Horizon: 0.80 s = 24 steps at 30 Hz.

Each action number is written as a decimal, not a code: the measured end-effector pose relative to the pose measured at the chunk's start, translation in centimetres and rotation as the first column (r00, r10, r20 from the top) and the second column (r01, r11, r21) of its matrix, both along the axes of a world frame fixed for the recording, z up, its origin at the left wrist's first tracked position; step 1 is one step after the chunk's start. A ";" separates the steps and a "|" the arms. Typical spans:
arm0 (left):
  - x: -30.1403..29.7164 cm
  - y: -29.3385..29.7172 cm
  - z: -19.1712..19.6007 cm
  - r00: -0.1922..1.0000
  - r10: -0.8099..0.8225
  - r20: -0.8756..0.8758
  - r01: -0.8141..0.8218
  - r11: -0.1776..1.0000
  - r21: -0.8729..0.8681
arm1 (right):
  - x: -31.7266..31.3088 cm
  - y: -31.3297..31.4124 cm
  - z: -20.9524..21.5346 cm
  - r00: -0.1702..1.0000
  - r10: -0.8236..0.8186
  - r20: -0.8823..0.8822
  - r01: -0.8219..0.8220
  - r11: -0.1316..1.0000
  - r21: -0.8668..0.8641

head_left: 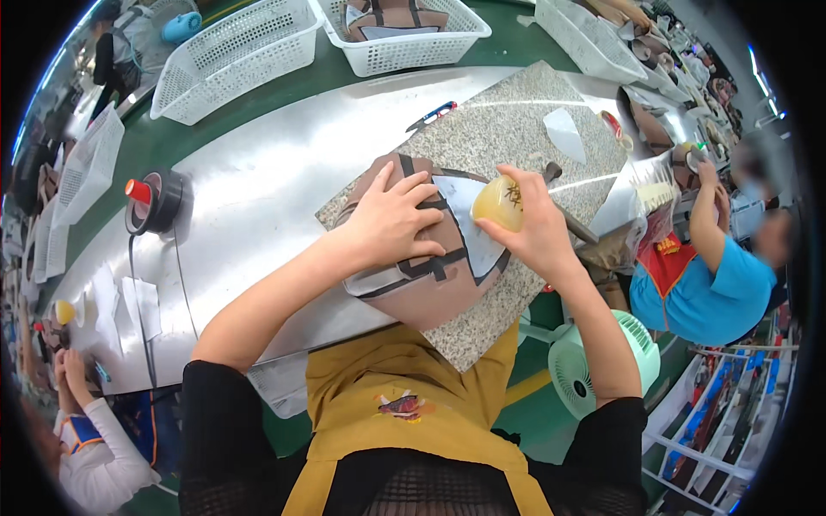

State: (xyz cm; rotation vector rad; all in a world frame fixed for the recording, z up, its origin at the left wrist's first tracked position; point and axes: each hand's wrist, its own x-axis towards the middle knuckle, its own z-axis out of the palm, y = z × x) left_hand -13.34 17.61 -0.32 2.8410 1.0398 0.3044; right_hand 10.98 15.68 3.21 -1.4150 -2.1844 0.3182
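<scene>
A brown bag panel (422, 301) with dark strap strips and a whitish backing patch (456, 193) lies on a speckled stone slab (490, 129). My left hand (391, 215) rests flat on the panel, fingers spread. In my right hand (538, 219) is a yellowish, translucent rounded lump (497, 205) with dark handwritten marks, gripped between thumb and fingers over the whitish patch. I cannot tell whether it touches the patch. Just beyond that hand is a hammer (578, 225), partly hidden by it. A white flat piece (564, 135) lies farther back on the slab.
Snips (430, 117) lie at the slab's far edge on the metal table (258, 172). A black round holder with a red top (153, 202) stands left. White baskets (237, 60) line the back. Co-workers sit left and right (705, 284); a green fan (602, 361) stands below.
</scene>
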 end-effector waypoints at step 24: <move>-0.3 -0.1 -1.7 0.979 0.065 0.192 -0.086 0.991 0.100 | -1.4 -1.9 2.9 0.973 0.146 0.181 -0.084 0.947 -0.311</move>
